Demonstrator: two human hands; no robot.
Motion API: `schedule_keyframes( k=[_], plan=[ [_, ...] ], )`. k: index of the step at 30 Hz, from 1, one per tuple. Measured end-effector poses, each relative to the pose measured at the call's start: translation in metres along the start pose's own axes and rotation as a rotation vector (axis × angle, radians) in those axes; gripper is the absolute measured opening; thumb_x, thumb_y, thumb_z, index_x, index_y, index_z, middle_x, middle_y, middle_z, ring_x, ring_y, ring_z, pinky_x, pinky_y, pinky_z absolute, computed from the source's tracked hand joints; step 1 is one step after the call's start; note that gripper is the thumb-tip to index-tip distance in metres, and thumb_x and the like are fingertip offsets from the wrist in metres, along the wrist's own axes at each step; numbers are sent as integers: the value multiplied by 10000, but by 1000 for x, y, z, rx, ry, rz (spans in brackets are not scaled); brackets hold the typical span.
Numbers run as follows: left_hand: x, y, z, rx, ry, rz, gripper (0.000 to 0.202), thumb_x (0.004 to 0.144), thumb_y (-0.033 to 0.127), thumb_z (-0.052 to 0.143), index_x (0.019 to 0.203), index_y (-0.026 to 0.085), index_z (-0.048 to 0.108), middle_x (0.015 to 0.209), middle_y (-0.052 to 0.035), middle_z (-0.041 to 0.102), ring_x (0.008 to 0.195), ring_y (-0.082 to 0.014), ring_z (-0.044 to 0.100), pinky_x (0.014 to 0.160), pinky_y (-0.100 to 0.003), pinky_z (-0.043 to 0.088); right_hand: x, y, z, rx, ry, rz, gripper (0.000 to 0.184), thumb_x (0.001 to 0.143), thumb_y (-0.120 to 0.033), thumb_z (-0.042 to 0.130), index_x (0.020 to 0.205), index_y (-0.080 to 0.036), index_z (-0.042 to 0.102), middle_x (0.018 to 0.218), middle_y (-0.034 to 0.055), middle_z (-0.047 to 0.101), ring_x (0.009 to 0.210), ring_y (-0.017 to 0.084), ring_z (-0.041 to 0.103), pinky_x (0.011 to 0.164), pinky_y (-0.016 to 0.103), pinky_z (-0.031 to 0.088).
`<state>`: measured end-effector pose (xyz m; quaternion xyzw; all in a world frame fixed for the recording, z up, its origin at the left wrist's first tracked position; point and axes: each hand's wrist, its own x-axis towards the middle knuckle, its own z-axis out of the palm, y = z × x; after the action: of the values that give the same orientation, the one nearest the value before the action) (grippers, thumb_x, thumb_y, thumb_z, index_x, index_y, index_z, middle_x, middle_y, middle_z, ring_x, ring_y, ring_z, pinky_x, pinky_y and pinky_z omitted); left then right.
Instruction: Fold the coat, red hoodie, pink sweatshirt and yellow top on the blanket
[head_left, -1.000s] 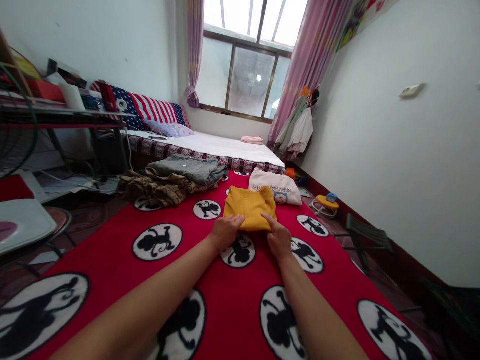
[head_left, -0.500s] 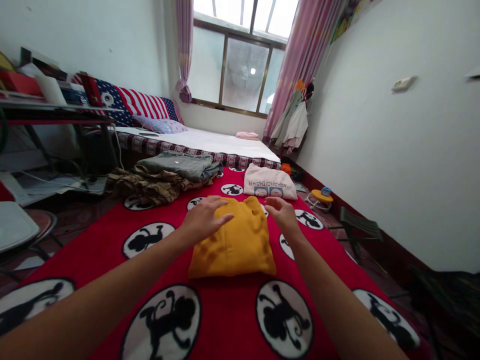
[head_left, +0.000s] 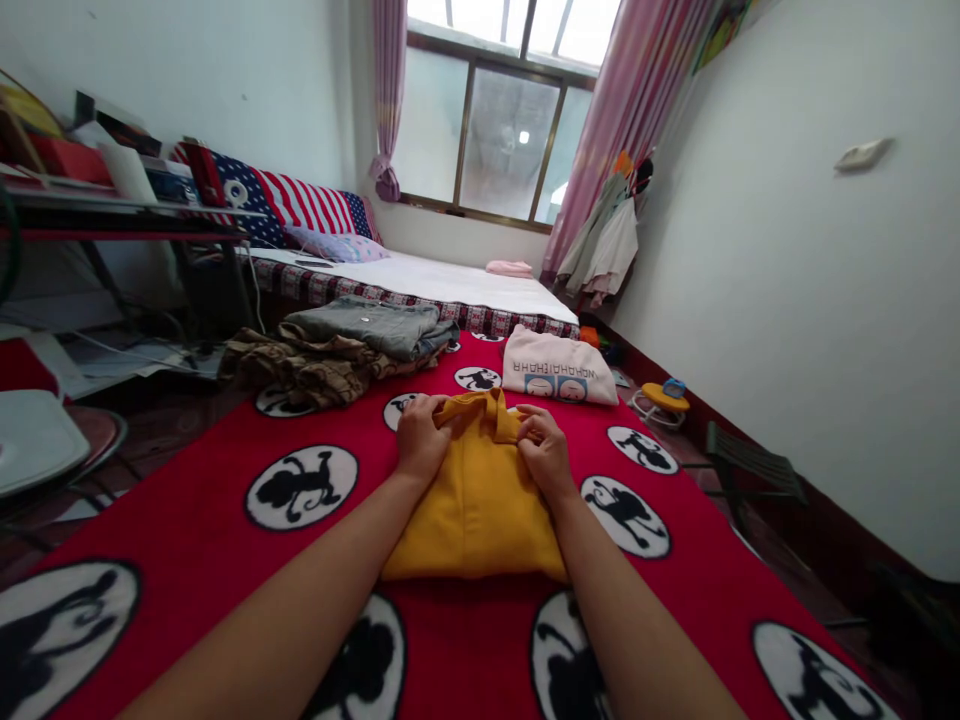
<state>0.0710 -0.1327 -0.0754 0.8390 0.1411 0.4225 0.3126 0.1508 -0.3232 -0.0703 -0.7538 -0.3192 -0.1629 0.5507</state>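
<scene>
A folded yellow garment (head_left: 472, 510), whose exact kind I cannot tell, lies in front of me on a red blanket (head_left: 217, 590) printed with monkeys in white circles. My left hand (head_left: 422, 437) is closed on its far left corner, fingers curled over the cloth. At the far right corner, my right hand (head_left: 541, 447) pinches the fabric between thumb and fingers. Between the two hands the far edge is slightly raised and wrinkled. Beyond it to the right rests a folded pale pink top (head_left: 559, 365) with lettering and a blue print.
Folded grey trousers (head_left: 375, 325) and a brown ruffled garment (head_left: 307, 365) lie at the far left of the blanket. Past them stands a bed (head_left: 435, 285). A cluttered desk (head_left: 127, 225) and a chair (head_left: 37, 440) are on the left; low stools (head_left: 664, 398) stand right.
Both hands have come down onto the far corners of the yellow garment and closed on them. Its far edge has lifted and bunched. The view has shifted slightly.
</scene>
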Motion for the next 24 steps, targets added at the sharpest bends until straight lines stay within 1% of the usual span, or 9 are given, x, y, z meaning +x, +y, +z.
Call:
schedule_keyframes(
  k=[3,5,7,10,12,16,18,21,24],
  plan=[
    [0,1,-3,-102,79,19,147,779,168,614,920,195,645,928,-43,599,920,-207,583,841,-313,464,-4,-10,-1,20,-109,14,150,744,-199,514,874,-210,588,1071,68,678,976,202,638,820,311,521],
    [0,0,-3,-151,119,29,154,775,151,591,918,195,624,942,-48,598,925,-212,580,846,-317,458,-5,-15,-1,-12,-130,-7,259,796,-284,570,1041,-208,604,1046,65,678,921,197,639,794,310,522],
    [0,0,-2,-207,147,16,174,761,132,576,922,195,587,948,-50,610,924,-215,583,851,-324,453,-4,-15,0,-97,-136,-73,352,782,-348,643,1108,-217,624,1083,70,664,943,207,625,826,331,512],
    [0,0,0,-300,161,-63,199,718,100,558,885,202,525,861,-19,610,822,-191,585,774,-299,455,-1,-9,1,-158,-103,-97,269,764,-375,673,978,-212,678,1087,81,663,995,232,614,869,357,494],
    [0,3,-1,-356,153,-70,202,668,73,537,809,209,486,749,15,565,710,-163,555,676,-260,434,2,0,1,-82,-19,25,238,799,-421,624,854,-193,666,948,80,689,897,231,638,799,351,507],
    [-8,16,-10,-457,49,110,211,619,65,505,748,217,437,639,47,501,591,-129,494,580,-226,379,6,13,-2,164,127,284,381,821,-550,550,813,-177,626,777,56,685,741,219,641,672,326,514],
    [-14,25,-14,-457,-65,249,235,618,70,511,795,217,463,626,57,502,538,-116,458,549,-225,353,7,13,-3,276,114,320,424,805,-581,563,881,-168,626,854,68,702,797,224,658,710,329,530],
    [-19,36,-19,-425,-188,415,290,593,61,512,837,216,493,609,68,485,490,-99,398,515,-224,307,6,10,-2,356,30,309,614,714,-531,700,1177,-150,569,1081,113,686,946,240,672,821,348,543],
    [-16,41,-22,-503,-163,384,276,592,59,500,820,214,488,581,76,456,470,-90,370,483,-211,278,5,7,-2,337,-88,244,884,623,-420,797,1393,-173,439,1292,143,588,1076,250,643,916,366,523]
  ],
)
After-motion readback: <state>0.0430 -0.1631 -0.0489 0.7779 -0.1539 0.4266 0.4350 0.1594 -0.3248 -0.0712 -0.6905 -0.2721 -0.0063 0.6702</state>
